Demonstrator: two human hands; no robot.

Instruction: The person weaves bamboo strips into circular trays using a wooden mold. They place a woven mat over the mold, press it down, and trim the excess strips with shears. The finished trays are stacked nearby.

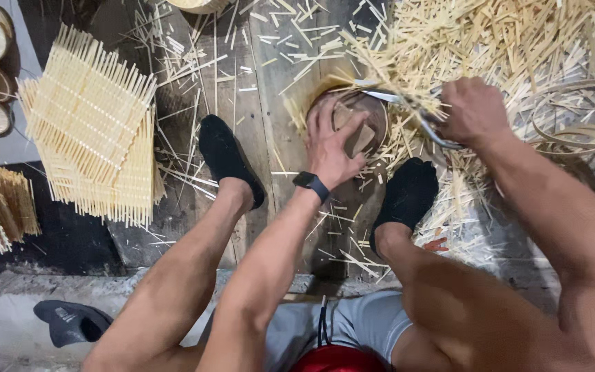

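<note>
Head view: left hand (330,141) flat, grip wide, pressing round mat (352,120); right hand (475,110) grip closed around shears (408,110).

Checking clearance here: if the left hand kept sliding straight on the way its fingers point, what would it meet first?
The left hand lies flat on a round wooden block, fingers pointing away from the body. Straight on, it would probably first meet the blade of the shears held by the right hand, then the pile of bamboo strips. Depth is uncertain.

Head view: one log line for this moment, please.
left hand: pressing round wooden form | right hand: gripping shears | bamboo strips: between blades | woven mats: stacked left
</note>
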